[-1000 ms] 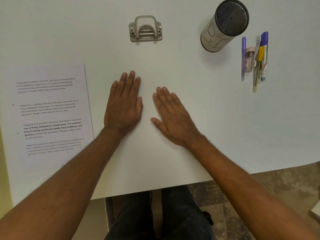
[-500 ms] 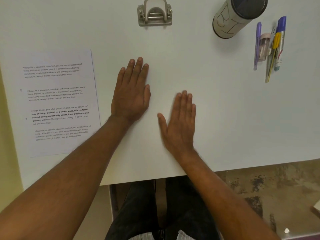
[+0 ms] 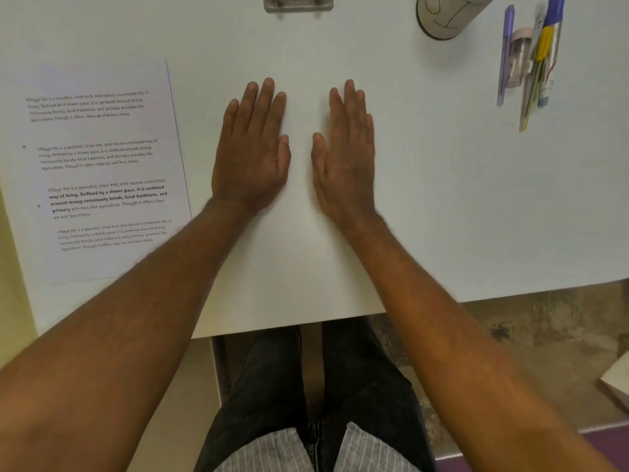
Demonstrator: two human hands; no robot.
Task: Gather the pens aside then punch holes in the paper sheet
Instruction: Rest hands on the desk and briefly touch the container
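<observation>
While parked flat on the white table (image 3: 442,206), palms down, left hand (image 3: 250,155) and right hand (image 3: 345,158) side by side near the middle, fingers spread out straight, gripping nothing. Printed paper sheet (image 3: 102,172) lying flat off to the left, just beside the left forearm. Pens (image 3: 531,59) bunched together at the far right, well apart from both hands. Metal hole punch (image 3: 297,3) at the top edge, mostly cut off. Paper cup (image 3: 446,18) tipped over next to the pens, also partly cropped.
</observation>
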